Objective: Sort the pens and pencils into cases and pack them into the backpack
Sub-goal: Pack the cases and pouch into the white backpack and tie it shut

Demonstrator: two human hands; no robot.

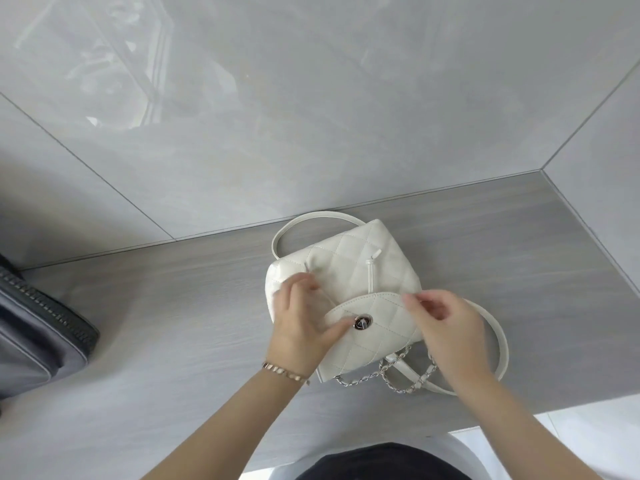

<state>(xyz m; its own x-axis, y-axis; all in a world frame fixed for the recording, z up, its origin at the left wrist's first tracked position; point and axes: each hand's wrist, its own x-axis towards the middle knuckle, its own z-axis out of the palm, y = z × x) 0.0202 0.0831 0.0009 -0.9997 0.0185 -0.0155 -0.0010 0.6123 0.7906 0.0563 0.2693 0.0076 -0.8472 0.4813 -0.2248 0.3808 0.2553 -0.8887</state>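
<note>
My left hand and right hand pinch the white quilted backpack flap either side of its clasp; I'd lift evenly, keeping the body flat on the tabletop.

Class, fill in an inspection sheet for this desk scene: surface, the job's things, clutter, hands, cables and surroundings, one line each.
Surface: grey wood-grain tabletop, set against a wall.
Job's things: white quilted backpack lying on the table, its flap with a metal turn-lock clasp; chain straps at the near end. No pens, pencils or cases seen.
Clutter: dark grey zipped bag at the left edge, partly out of frame.
Hands: left hand on the flap beside the clasp, bracelet on the wrist; right hand pinching the flap's right edge.
Cables: nothing seen.
Surroundings: glossy grey tiled wall; white floor below the table edge.
</note>
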